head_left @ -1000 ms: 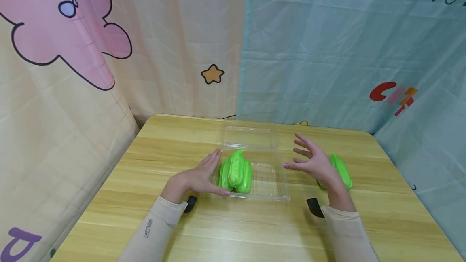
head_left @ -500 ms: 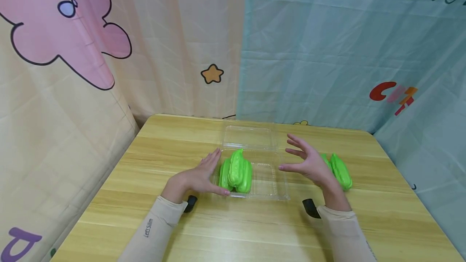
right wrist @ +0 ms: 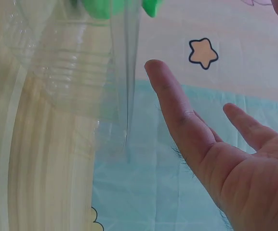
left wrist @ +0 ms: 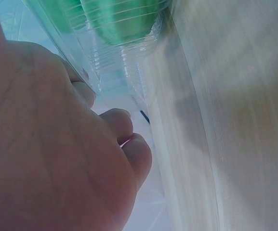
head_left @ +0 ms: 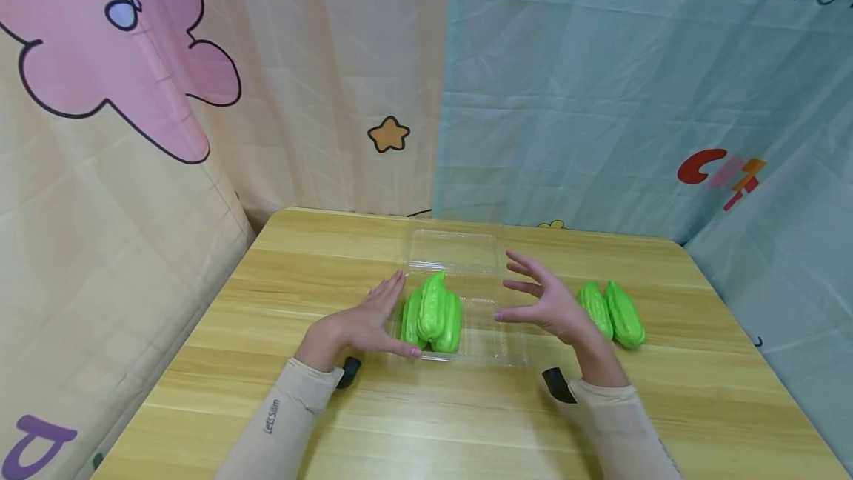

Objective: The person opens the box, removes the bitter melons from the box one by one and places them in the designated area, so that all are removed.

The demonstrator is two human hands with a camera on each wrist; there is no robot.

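A clear plastic clamshell box [head_left: 489, 350] stands on the table with its lid [head_left: 455, 249] folded back behind it. Several green bitter gourds [head_left: 433, 311] are piled in its left part, one on top of the others. My left hand [head_left: 360, 326] touches the box's left side, fingers straight and thumb along the front rim; the left wrist view shows the box wall [left wrist: 100, 62] beside these fingers. Over the box's right side hovers my right hand [head_left: 552, 308], fingers spread, holding nothing. In the right wrist view, its thumb [right wrist: 177, 106] is apart from the box's rim [right wrist: 125, 67].
Two more bitter gourds [head_left: 609, 313] lie side by side on the wooden table [head_left: 426, 421], right of the box. Printed curtains [head_left: 333, 80] hang behind the table and along both sides. A black strap piece [head_left: 558, 385] shows at the right wrist.
My right hand has moved left, from near the two loose gourds to over the box's right side, uncovering both gourds. The left hand and the piled gourds have stayed put.
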